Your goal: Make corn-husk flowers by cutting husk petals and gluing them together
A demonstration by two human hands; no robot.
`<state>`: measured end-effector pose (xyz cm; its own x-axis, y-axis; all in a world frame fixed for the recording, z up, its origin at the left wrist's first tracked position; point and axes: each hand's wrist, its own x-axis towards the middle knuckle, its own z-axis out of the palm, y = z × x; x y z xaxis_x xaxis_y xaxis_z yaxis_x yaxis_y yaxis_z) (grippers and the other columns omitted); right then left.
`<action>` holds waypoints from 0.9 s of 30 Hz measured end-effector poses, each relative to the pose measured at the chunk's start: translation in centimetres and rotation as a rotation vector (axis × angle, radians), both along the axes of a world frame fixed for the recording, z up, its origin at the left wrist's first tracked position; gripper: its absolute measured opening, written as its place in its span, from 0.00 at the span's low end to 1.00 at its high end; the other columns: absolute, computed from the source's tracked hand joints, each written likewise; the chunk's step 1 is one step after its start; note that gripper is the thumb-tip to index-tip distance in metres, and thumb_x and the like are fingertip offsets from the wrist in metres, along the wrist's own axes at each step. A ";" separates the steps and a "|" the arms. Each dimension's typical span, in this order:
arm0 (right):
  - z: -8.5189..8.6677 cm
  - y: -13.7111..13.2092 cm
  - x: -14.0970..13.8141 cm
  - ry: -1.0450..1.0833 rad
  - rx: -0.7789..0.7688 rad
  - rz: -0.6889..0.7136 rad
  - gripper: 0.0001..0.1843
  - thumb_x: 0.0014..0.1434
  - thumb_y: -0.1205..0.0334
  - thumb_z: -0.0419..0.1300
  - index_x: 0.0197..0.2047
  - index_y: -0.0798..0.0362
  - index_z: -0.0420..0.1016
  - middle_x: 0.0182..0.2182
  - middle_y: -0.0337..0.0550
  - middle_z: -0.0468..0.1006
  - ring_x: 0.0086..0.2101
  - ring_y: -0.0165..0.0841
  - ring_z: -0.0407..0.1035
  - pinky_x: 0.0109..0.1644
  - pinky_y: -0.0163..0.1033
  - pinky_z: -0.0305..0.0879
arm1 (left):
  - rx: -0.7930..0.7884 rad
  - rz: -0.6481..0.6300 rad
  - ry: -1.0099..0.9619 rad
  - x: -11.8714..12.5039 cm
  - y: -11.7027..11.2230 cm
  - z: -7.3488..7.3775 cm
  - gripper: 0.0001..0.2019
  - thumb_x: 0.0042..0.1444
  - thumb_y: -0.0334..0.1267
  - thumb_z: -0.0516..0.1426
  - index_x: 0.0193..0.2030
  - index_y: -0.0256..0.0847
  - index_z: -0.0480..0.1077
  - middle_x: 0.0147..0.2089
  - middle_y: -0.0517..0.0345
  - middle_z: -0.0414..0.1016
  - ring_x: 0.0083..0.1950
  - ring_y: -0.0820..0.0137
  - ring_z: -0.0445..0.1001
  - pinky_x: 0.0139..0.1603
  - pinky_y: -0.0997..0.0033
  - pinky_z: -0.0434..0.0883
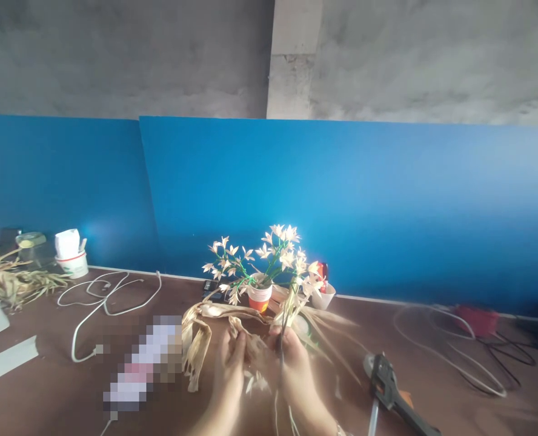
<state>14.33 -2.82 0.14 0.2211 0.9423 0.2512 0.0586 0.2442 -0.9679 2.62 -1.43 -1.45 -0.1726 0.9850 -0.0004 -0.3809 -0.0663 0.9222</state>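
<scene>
My left hand (231,354) pinches a pale dried corn husk (254,346) between thumb and fingers. The husk stretches across to my right hand (294,357), whose fingers are closed on its other side; thin strands hang past that hand. Small white petal-like pieces (256,383) lie on the table just below the husk. Beyond my hands, an orange and white paper cup (260,297) holds green-stemmed cream flowers (287,242). More long dried husks (199,339) lie left of my hands, and others spread out behind the right one.
A glue gun (387,384) lies at the right. White cables (114,297) loop at left, near a pixelated object (146,363). A white cup (324,297) and a red item (478,320) stand near the blue partition (342,200). Dried plant material (19,281) is piled far left.
</scene>
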 end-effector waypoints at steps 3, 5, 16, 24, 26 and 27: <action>-0.8 0.1 0.5 -0.106 0.067 -0.035 0.09 0.55 0.56 0.61 0.34 0.52 0.69 0.26 0.37 0.72 0.27 0.32 0.67 0.32 0.35 0.66 | -0.023 -0.002 0.076 -0.1 -0.1 0.1 0.23 0.43 0.59 0.65 0.33 0.41 0.71 0.25 0.62 0.73 0.27 0.68 0.73 0.29 0.72 0.69; -1.9 0.2 1.1 -0.224 0.116 -0.053 0.06 0.57 0.61 0.58 0.38 0.52 0.71 0.30 0.41 0.75 0.30 0.34 0.70 0.35 0.36 0.67 | -0.037 -0.010 0.166 -0.2 0.0 0.0 0.24 0.42 0.60 0.65 0.22 0.41 0.65 0.18 0.67 0.63 0.21 0.73 0.65 0.23 0.74 0.63; -3.1 0.1 1.5 -0.364 0.176 0.096 0.16 0.53 0.68 0.58 0.46 0.50 0.73 0.37 0.43 0.78 0.35 0.36 0.72 0.39 0.37 0.68 | -0.088 -0.102 0.224 -0.2 0.5 -1.1 0.16 0.45 0.52 0.62 0.23 0.40 0.72 0.21 0.60 0.71 0.24 0.68 0.70 0.27 0.72 0.67; -1.0 0.2 0.6 -0.012 -0.050 0.051 0.16 0.47 0.58 0.67 0.41 0.52 0.72 0.24 0.35 0.71 0.25 0.31 0.64 0.29 0.34 0.64 | -0.110 -0.147 0.191 -0.5 0.3 -0.5 0.11 0.47 0.46 0.60 0.28 0.40 0.74 0.30 0.54 0.79 0.36 0.61 0.77 0.38 0.68 0.72; -0.7 0.1 0.7 0.010 -0.040 0.073 0.18 0.46 0.60 0.68 0.41 0.52 0.72 0.24 0.34 0.71 0.25 0.31 0.63 0.28 0.33 0.63 | -0.109 -0.130 0.196 -0.5 0.3 -0.4 0.08 0.46 0.43 0.61 0.27 0.40 0.74 0.30 0.56 0.79 0.34 0.63 0.77 0.35 0.70 0.71; -0.6 0.1 0.8 0.024 -0.036 0.077 0.18 0.45 0.60 0.68 0.40 0.52 0.72 0.24 0.34 0.71 0.25 0.30 0.63 0.28 0.33 0.63 | -0.108 -0.128 0.212 -0.6 0.4 -0.5 0.08 0.46 0.42 0.61 0.26 0.41 0.73 0.28 0.58 0.78 0.32 0.65 0.76 0.32 0.71 0.70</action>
